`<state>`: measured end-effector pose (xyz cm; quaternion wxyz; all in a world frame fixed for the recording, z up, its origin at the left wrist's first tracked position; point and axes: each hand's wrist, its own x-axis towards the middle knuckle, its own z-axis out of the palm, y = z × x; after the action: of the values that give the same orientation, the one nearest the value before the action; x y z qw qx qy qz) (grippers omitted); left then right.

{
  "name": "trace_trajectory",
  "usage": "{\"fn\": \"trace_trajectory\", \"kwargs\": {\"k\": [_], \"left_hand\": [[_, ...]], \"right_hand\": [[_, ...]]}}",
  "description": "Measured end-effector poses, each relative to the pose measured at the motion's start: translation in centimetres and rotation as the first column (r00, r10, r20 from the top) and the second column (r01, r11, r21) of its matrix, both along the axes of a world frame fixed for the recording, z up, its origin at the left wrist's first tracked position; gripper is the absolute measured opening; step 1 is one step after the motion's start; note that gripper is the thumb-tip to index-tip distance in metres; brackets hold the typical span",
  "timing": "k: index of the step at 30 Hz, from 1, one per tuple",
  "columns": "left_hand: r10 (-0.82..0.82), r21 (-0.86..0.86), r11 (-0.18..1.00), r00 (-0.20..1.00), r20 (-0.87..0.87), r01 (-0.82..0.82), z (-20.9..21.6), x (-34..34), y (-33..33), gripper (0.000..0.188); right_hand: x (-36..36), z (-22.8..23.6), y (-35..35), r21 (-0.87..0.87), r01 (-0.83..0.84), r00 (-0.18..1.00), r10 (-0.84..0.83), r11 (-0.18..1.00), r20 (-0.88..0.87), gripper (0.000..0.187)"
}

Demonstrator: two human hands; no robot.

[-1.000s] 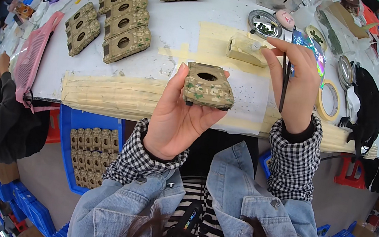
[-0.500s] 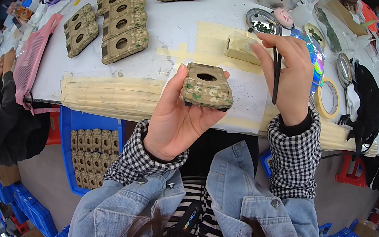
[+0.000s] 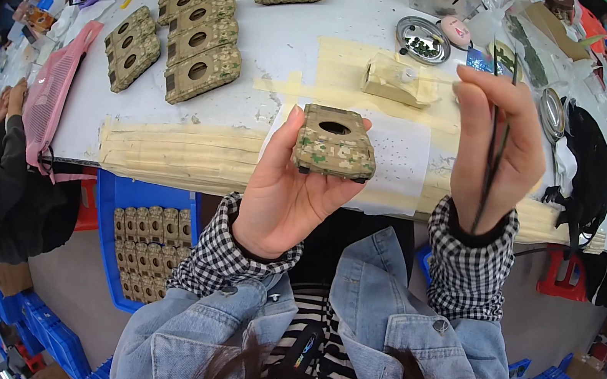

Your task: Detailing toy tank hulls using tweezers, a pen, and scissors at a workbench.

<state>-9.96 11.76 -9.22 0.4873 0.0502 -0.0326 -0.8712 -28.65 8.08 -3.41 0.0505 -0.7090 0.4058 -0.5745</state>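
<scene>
Camo model-tank hull [image 3: 337, 150] held in L hand [image 3: 280, 202], fingers curled beneath, long axis approx. fore-aft, lower-left of R hand [image 3: 513, 161]; tweezers [image 3: 492, 166] held there, thumb/index nearly together, pinch contents unclear.

The held shell [image 3: 336, 150] partly blocks the near way to the taped block [image 3: 382, 82]; bare tabletop [image 3: 285, 43] lies open leftward.

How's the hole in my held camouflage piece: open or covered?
Open: the camouflage piece in the left hand shows a dark, uncovered hole.
</scene>
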Motion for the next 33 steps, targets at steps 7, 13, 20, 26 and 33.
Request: {"fn": "trace_trajectory", "kwargs": {"k": [7, 13, 20, 26, 33], "left_hand": [[-0.051, 0.048, 0.997, 0.995, -0.087, 0.055, -0.2, 0.0, 0.2, 0.062], [-0.047, 0.08, 0.995, 0.996, -0.072, 0.053, 0.2, 0.0, 0.2, 0.06], [-0.048, 0.072, 0.996, 0.996, -0.074, 0.053, 0.2, 0.0, 0.2, 0.059], [-0.046, 0.07, 0.996, 0.996, -0.073, 0.051, 0.3, 0.0, 0.2, 0.058], [-0.044, 0.073, 0.996, 0.997, -0.068, 0.049, 0.3, 0.0, 0.2, 0.058]], "right_hand": [[1.9, -0.2, 2.2, 0.295, -0.495, 0.827, 0.339, 0.817, 0.447, 0.012], [2.2, -0.3, 2.3, 0.386, -0.541, 0.799, 0.312, 0.747, 0.515, 0.014], [2.2, -0.2, 2.4, 0.388, -0.537, 0.807, 0.322, 0.749, 0.496, 0.013], [2.2, -0.3, 2.3, 0.384, -0.528, 0.815, 0.324, 0.757, 0.481, 0.013], [2.1, -0.2, 2.3, 0.396, -0.52, 0.82, 0.312, 0.757, 0.481, 0.012]]}}
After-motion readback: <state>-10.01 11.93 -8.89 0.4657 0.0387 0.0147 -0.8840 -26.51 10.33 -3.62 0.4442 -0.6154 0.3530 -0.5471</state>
